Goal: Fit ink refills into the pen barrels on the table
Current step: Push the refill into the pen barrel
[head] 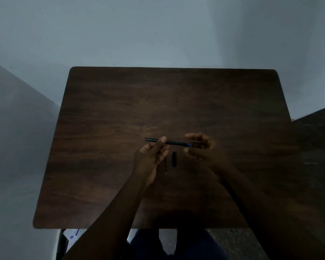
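The left hand's fingers [162, 142] were closed around the slim dark plastic pen barrel [167, 141], thumb on top and the other fingers curled beneath, holding it level above the desk [105, 128]. The barrel ran out both sides of that grip, its blunt end sticking away from the person's right hand and its bluish tip reaching toward it. The right hand [200, 147] sat at that tip end with its fingers curved loosely round it; the light was too poor to tell whether they pinched the tip, a refill, or nothing, so their grip could not be read.

To do this step well, I judged the left hand should keep the barrel steady and level while the right lined its piece up dead straight with the bore, then pushed gently along the axis and not at an angle. A thin refill would likely bend or jam if forced sideways.

Just below the left fingers, on the dark brown wood-grain desk, lay a thin dark rod [165, 165], probably an ink refill, pointing toward the person. Just beside it, between the two hands, lay a short black cap-like piece [174, 159]. The barrel itself looked matte, narrow and smooth, dark along its length.
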Tool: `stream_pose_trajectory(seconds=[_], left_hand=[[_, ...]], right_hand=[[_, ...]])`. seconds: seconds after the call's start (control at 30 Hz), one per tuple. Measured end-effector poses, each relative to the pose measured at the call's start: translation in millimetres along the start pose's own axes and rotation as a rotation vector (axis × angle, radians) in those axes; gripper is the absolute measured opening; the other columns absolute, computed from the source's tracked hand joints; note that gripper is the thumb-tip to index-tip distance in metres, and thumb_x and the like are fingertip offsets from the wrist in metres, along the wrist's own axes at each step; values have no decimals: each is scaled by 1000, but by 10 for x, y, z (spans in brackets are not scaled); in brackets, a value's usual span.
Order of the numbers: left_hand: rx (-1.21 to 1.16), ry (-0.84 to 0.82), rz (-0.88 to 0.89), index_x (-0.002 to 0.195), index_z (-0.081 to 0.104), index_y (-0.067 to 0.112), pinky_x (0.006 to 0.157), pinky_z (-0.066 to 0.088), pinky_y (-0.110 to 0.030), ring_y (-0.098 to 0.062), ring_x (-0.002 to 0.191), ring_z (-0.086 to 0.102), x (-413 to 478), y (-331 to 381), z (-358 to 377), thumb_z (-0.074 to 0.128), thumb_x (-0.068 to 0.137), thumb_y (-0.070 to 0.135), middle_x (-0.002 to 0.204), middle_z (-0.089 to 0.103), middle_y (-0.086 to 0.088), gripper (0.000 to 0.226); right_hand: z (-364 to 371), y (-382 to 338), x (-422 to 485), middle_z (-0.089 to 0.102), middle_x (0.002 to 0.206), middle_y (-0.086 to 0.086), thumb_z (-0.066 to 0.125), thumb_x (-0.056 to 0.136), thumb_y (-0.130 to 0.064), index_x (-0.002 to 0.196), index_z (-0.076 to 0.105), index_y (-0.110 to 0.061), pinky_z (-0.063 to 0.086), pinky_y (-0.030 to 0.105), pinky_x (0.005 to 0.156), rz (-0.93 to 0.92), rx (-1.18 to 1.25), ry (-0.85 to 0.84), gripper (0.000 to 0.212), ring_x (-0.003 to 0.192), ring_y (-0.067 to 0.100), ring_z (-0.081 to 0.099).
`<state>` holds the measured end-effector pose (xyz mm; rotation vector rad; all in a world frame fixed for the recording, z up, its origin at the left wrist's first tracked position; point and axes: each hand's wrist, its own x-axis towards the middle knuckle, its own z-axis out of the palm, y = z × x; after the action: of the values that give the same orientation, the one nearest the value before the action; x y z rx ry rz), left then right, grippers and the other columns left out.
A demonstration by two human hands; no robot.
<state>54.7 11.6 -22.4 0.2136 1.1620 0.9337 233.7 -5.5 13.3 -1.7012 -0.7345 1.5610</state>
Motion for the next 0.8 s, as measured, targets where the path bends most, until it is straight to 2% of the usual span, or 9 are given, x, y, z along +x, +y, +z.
stream_pose_trajectory(seconds=[0.1,0.17,0.23,0.3,0.37,0.5,0.57,0.67,0.8], left_hand=[[8,4,6,95,69,5,76,60,-22,-7,73,72,13,-8,-7,74,81,17,73,72,1,20],[-1,8,5,97,70,4,74,59,-22,-7,74,72,20,-3,-6,76,78,18,75,73,0,24],[-4,9,3,96,71,5,74,59,-22,-7,74,72,20,7,-5,77,76,19,75,74,0,25],[6,10,8,95,71,6,73,59,-22,-6,73,72,21,12,-6,75,80,17,74,74,1,19],[16,14,12,95,70,6,74,59,-22,-6,72,71,19,9,-2,73,84,16,73,74,2,15],[21,14,4,92,70,8,78,60,-25,-7,75,72,24,24,-14,75,80,18,73,74,2,16],[25,17,4,91,70,9,79,59,-25,-7,75,72,21,26,-11,76,79,18,73,75,2,15],[28,17,15,92,70,8,81,60,-25,-6,73,72,8,21,13,73,84,15,71,73,3,11],[21,17,-1,93,69,6,79,61,-24,-6,73,72,10,19,19,72,85,15,71,72,1,12]], right_hand=[[25,-25,-15,72,103,6,73,83,-11,110,68,-11,61,30,75,71,51,-10,28,92,19,70],[28,-23,-26,72,104,7,71,83,-3,105,69,-7,60,29,78,51,61,12,22,93,18,69],[23,-21,-21,70,112,5,71,80,4,109,68,-9,60,36,85,10,87,19,32,101,18,68],[32,-22,0,69,114,3,75,79,-2,118,64,-13,60,40,84,29,116,6,42,102,18,68],[51,-43,-7,71,105,7,74,82,-13,115,67,-12,62,36,78,87,107,1,34,92,19,70],[47,-41,-24,71,107,8,71,81,2,112,67,-6,60,36,85,33,105,-8,33,95,18,69],[39,-31,-8,70,113,5,75,79,-4,116,66,-12,60,38,85,46,132,-11,39,101,18,69],[38,-28,-1,72,107,13,73,84,-19,107,69,-15,61,32,76,107,44,-12,24,90,19,71],[-15,-12,-1,69,118,4,73,79,1,116,66,-14,59,39,87,42,118,-35,41,104,18,69]])
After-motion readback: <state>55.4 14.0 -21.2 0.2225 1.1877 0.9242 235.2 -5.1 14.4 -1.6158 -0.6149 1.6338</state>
